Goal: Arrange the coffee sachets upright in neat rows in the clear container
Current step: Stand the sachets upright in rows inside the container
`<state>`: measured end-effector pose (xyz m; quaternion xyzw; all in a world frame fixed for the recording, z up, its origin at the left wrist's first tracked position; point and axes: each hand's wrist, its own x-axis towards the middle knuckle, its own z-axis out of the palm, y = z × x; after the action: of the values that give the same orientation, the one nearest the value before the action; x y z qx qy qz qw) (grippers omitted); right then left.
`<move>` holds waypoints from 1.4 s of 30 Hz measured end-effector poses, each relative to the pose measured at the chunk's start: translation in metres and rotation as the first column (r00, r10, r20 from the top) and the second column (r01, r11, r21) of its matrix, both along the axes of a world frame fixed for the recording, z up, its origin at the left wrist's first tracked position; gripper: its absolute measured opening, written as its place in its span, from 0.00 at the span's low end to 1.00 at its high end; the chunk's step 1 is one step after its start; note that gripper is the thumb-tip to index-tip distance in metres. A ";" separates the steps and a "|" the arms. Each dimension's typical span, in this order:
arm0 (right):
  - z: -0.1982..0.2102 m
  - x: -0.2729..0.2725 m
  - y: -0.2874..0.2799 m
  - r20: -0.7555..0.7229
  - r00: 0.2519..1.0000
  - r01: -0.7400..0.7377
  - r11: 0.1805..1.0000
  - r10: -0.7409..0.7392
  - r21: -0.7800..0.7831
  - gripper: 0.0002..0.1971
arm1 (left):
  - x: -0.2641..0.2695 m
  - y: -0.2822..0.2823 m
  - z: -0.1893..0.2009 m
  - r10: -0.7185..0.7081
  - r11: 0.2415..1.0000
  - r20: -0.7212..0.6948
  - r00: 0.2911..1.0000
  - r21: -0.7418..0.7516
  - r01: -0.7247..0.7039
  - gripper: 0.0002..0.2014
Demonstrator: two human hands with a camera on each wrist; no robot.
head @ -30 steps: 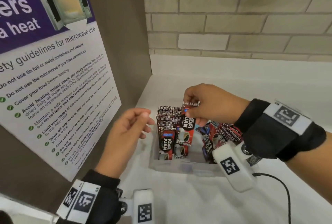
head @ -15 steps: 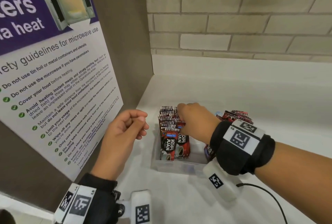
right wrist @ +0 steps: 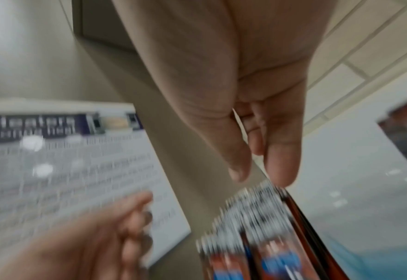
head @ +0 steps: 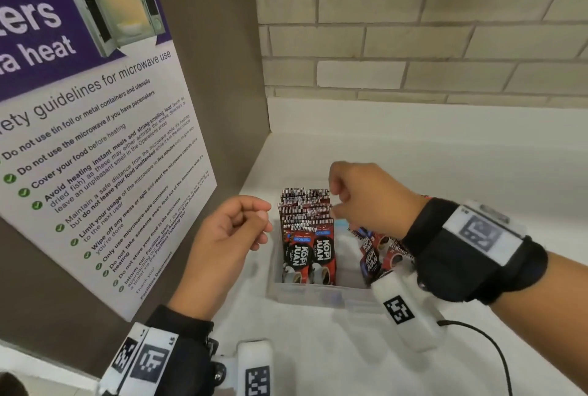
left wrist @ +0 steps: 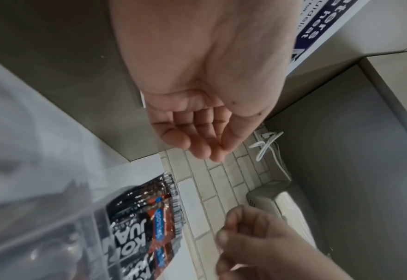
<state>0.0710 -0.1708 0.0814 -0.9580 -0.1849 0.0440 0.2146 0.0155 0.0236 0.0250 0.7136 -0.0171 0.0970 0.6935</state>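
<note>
One poster (head: 95, 141) of microwave guidelines hangs on the brown side panel (head: 222, 77) at the far left, its purple header carrying one picture of a microwave. Just right of it the left hand (head: 227, 236) hangs in the air beside the clear container (head: 305, 292), touching nothing; the left wrist view shows its fingers (left wrist: 197, 128) loosely bent toward the palm with nothing in them, so the grip is slack and empty. The one clear container sits on the white counter (head: 445, 166) between the two hands. In its left part the upright sachets (head: 307, 236) stand packed in two rows side by side, two front faces readable and a tight stack of striped top edges behind them, too many and too close to count. Above the back of these rows is the right hand (head: 369, 198), fingers curled downward, thumb and fingertips close together at the sachet tops; the right wrist view is blurred, showing the thumb and a fingertip (right wrist: 281, 166) nearly meeting just above the striped edges, and whether they pinch a sachet cannot be told. In the container's right part, partly hidden under the right wrist, the loose sachets (head: 378, 255) lie tilted and overlapping; at least three show. One black cable (head: 496, 351) trails over the counter at the lower right.
</note>
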 end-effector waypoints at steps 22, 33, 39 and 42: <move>0.009 -0.028 -0.092 -0.067 0.959 0.263 0.777 -0.276 0.572 0.03 | 0.014 -0.118 -0.004 -0.419 0.670 -0.345 0.840 0.506 0.542 0.53; 0.000 -0.026 -0.097 -0.107 0.955 0.285 0.762 -0.276 0.581 0.03 | 0.030 -0.127 -0.010 -0.395 0.656 -0.385 0.834 0.517 0.549 0.49; -0.006 -0.021 -0.097 -0.027 0.952 0.278 0.820 -0.306 0.501 0.02 | 0.028 -0.125 -0.013 -0.399 0.677 -0.355 0.846 0.508 0.532 0.34; -0.008 -0.021 -0.097 -0.026 0.971 0.233 0.909 -0.239 0.346 0.05 | 0.028 -0.123 -0.013 -0.407 0.698 -0.322 0.855 0.495 0.518 0.32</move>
<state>0.0504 -0.2681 0.0734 -0.9208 -0.0747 -0.0237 0.3821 0.0431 -0.0997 0.0115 0.8641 -0.1591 -0.1581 0.4506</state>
